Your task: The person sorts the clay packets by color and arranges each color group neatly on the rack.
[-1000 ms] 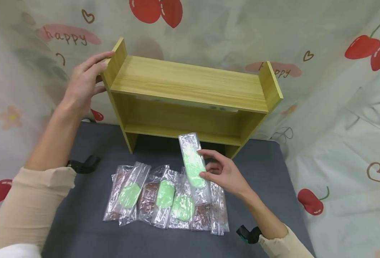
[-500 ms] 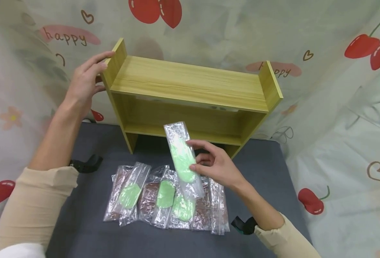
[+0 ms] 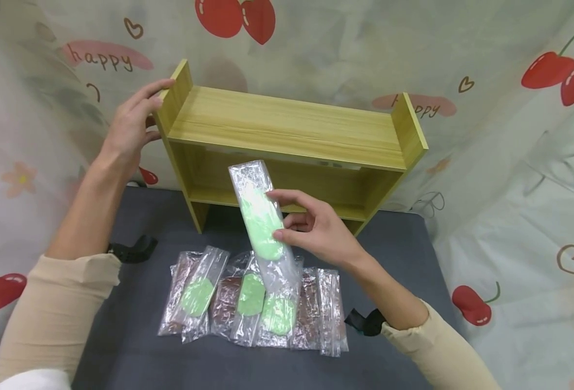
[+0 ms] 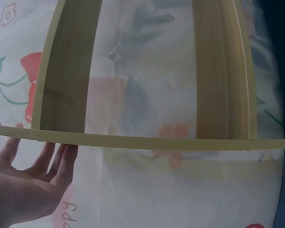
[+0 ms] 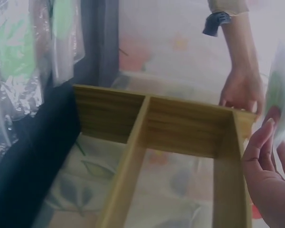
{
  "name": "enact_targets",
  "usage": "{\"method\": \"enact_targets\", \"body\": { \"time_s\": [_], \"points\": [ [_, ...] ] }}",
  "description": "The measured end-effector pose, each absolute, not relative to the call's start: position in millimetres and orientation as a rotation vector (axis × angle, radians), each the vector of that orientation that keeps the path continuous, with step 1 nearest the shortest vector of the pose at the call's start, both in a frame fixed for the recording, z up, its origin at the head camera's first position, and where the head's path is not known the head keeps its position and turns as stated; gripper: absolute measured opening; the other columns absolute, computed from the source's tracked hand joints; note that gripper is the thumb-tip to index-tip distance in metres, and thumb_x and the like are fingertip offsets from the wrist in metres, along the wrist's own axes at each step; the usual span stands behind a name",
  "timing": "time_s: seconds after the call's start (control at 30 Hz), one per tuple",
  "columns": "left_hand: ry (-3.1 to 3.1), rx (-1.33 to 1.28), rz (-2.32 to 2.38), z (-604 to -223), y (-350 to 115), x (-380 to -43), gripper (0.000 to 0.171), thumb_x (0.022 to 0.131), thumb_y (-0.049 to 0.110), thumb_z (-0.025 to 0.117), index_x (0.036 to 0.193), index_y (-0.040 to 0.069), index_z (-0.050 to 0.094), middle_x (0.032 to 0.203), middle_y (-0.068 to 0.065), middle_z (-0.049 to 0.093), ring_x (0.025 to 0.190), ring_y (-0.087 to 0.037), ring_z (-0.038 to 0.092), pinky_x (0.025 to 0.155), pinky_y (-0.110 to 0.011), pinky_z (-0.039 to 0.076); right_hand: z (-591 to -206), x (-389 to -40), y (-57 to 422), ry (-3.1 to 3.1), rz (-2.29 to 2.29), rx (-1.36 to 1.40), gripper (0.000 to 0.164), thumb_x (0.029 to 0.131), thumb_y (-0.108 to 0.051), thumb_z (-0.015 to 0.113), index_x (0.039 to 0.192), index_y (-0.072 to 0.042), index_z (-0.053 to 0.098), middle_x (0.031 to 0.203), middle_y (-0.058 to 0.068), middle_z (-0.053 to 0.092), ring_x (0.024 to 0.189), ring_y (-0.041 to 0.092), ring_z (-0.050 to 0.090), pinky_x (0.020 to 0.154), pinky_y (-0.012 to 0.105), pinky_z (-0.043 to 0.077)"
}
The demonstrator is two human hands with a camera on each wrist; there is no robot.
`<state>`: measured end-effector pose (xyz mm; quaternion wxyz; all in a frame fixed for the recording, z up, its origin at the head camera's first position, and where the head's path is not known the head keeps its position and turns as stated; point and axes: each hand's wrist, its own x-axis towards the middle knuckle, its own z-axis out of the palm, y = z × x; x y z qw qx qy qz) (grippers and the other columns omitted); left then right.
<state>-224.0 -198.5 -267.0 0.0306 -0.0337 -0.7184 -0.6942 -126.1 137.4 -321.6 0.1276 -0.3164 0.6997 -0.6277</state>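
My right hand (image 3: 323,230) pinches a long clear plastic packet (image 3: 262,216) with a light green thing in it, between thumb and fingers. The packet is tilted and hangs in front of the wooden shelf (image 3: 292,122). It is blurred at the right edge of the right wrist view, above my right hand (image 5: 270,175). My left hand (image 3: 131,119) holds the upper part of the shelf's left side panel (image 4: 156,142), fingertips against the panel. Below the lifted packet lie several more packets, some with green contents (image 3: 196,297), some with brown contents (image 3: 224,299).
The packets lie in a row on a dark grey table (image 3: 219,368). The two-tier shelf stands at the table's back, with a patterned fabric curtain (image 3: 316,43) behind it and at both sides. Black straps (image 3: 367,322) are on both wrists.
My right hand has carried the green packet up and to the left, from above the row to in front of the shelf's lower tier. My left hand has stayed on the side panel.
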Motion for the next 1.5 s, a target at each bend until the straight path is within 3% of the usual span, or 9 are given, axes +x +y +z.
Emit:
{"method": "enact_targets", "body": {
  "time_s": [0.27,0.73,0.97,1.5],
  "points": [
    [-2.163,-0.118,-2.192,-270,-202,-222,0.041,0.104,0.028,0.046,0.145,0.026,0.051,0.136,-0.006,0.046,0.113,-0.022,0.048,0.083,-0.026,0.043,-305,-137,125,2.092,-1.808,-0.981,0.06,0.088,0.006,0.071,0.142,-0.004,0.05,0.141,0.007,0.051,0.084,0.024,0.065,0.075,0.029,0.054],
    [-2.232,-0.114,-2.126,-270,-198,-224,0.043,0.104,0.03,0.044,0.146,0.029,0.049,0.143,-0.004,0.041,0.122,-0.026,0.044,0.105,-0.051,0.031,-267,-167,109,2.219,-1.786,-0.878,0.057,0.089,-0.008,0.075,0.142,-0.013,0.053,0.13,0.005,0.057,0.09,0.025,0.069,0.081,0.033,0.053],
    [-2.199,-0.13,-2.145,-271,-198,-223,0.043,0.104,0.031,0.044,0.147,0.029,0.049,0.146,-0.005,0.04,0.125,-0.026,0.042,0.107,-0.051,0.028,-252,-181,95,2.169,-1.842,-0.81,0.056,0.089,-0.011,0.075,0.141,-0.015,0.054,0.128,0.007,0.057,0.099,0.025,0.069,0.09,0.037,0.053],
    [-2.203,-0.134,-2.125,-271,-196,-222,0.045,0.104,0.033,0.044,0.148,0.03,0.046,0.151,-0.005,0.037,0.129,-0.027,0.039,0.108,-0.049,0.028,-237,-213,61,2.223,-1.885,-0.706,0.051,0.086,-0.016,0.077,0.134,-0.013,0.059,0.123,0.007,0.06,0.096,0.023,0.069,0.086,0.035,0.055]
  ]
}}
